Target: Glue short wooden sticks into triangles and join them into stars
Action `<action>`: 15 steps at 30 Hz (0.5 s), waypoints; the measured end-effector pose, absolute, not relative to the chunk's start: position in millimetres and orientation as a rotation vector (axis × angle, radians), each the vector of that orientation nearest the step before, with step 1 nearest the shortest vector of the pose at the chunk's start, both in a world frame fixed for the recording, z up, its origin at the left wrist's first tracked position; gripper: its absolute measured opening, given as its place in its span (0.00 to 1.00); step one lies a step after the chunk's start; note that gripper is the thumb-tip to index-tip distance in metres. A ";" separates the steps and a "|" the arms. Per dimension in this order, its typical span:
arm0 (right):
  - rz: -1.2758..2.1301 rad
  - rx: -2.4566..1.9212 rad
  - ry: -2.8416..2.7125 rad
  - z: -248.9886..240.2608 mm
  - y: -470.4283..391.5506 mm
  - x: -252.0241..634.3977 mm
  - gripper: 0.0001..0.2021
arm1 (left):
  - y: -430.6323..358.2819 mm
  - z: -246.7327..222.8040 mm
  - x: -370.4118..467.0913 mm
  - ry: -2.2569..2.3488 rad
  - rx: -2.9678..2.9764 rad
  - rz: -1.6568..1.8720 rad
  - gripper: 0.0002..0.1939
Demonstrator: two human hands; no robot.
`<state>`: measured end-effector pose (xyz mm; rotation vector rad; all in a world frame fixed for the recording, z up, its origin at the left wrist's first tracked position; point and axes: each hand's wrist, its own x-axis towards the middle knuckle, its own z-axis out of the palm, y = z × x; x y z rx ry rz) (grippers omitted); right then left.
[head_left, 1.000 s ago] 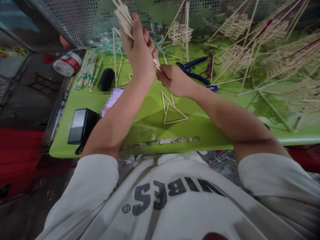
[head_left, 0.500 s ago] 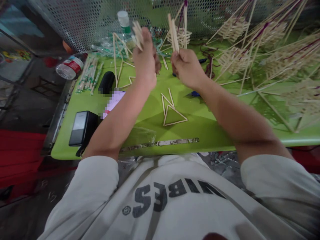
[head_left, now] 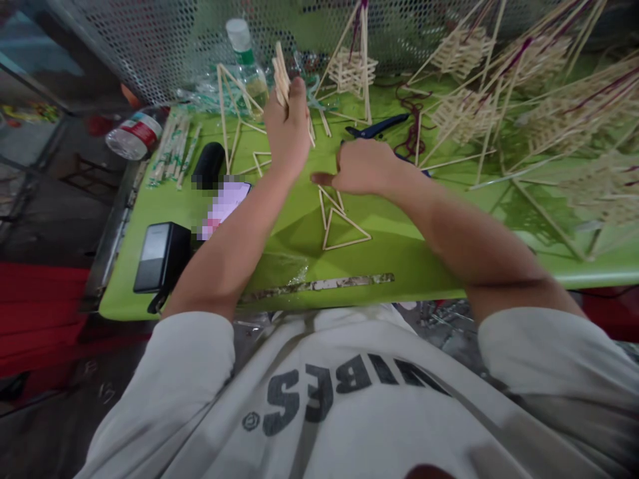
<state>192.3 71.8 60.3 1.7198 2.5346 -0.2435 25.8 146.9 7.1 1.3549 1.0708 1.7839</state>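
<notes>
My left hand (head_left: 289,130), raised over the table, is closed around a bundle of thin wooden sticks (head_left: 281,76) whose ends stick up above the fingers. My right hand (head_left: 362,166) is low over the green table, thumb stretched out to the left; its other fingers are partly hidden, and no sticks show in it. Just below that thumb lie a stick triangle (head_left: 347,247) and a few narrow joined sticks (head_left: 323,209). Dark blue pliers (head_left: 379,126) lie beyond my right hand.
Finished stick frames with purple cord (head_left: 464,116) crowd the right side of the green table (head_left: 424,266). Wrapped sticks (head_left: 172,150), a phone (head_left: 227,206), a black box (head_left: 162,256) and a bottle (head_left: 247,63) are at the left and back. Dark red cord (head_left: 412,123) lies behind my right hand.
My right hand has come down toward the table, and the sticks it held no longer show in it. My left hand still holds its bundle, slightly lower.
</notes>
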 end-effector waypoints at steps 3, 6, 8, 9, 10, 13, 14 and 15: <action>-0.217 1.625 2.440 50.5 69.2 186.7 0.39 | 157.6 -9.1 22.7 1.109 1.418 1.857 0.34; -0.224 1.534 2.456 42.9 68.0 178.4 0.29 | 165.0 -22.7 23.9 1.107 1.405 1.865 0.34; -0.244 1.493 2.508 37.5 69.3 173.5 0.25 | 167.6 -27.0 25.0 1.086 1.387 1.863 0.35; -0.257 1.482 2.533 34.5 70.2 171.3 0.23 | 168.5 -27.7 25.4 1.072 1.371 1.861 0.36; -0.267 1.473 2.558 31.2 71.2 169.3 0.22 | 169.1 -27.6 25.7 1.060 1.350 1.859 0.36; -0.276 1.482 2.603 22.1 72.5 162.8 0.21 | 169.7 -24.6 26.4 1.053 1.272 1.856 0.38; -0.278 1.487 2.608 20.0 72.4 160.4 0.21 | 169.7 -23.3 26.7 1.052 1.261 1.861 0.39; -0.285 1.490 2.614 18.5 72.2 158.0 0.20 | 169.6 -22.0 27.0 1.044 1.255 1.866 0.39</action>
